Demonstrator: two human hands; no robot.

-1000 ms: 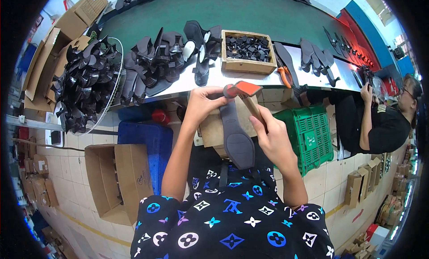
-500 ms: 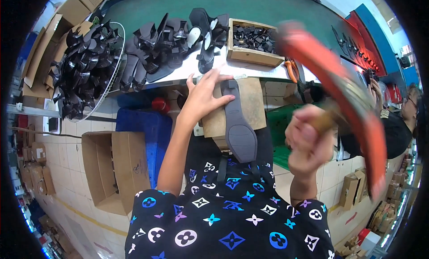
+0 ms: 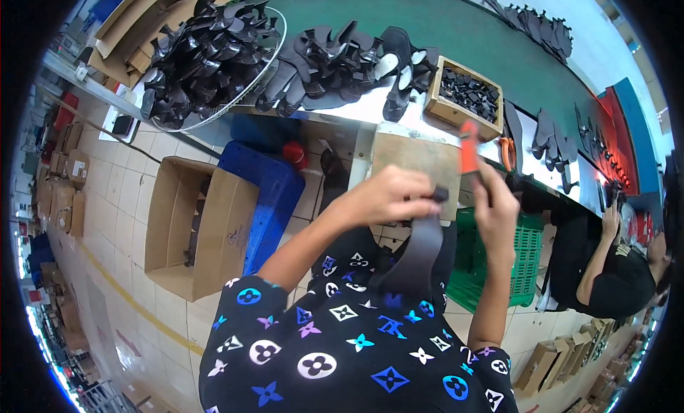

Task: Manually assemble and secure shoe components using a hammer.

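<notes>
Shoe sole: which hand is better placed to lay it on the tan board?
Likely the left hand: it holds the shoe sole close to the tan board, while the right hand grips a hammer.

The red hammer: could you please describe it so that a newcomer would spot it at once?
Find the green bench, then the tan board at its near edge. Beside that board's right edge, the right hand grips the hammer; its red head sets it apart from the orange-handled pliers to its right.
</notes>
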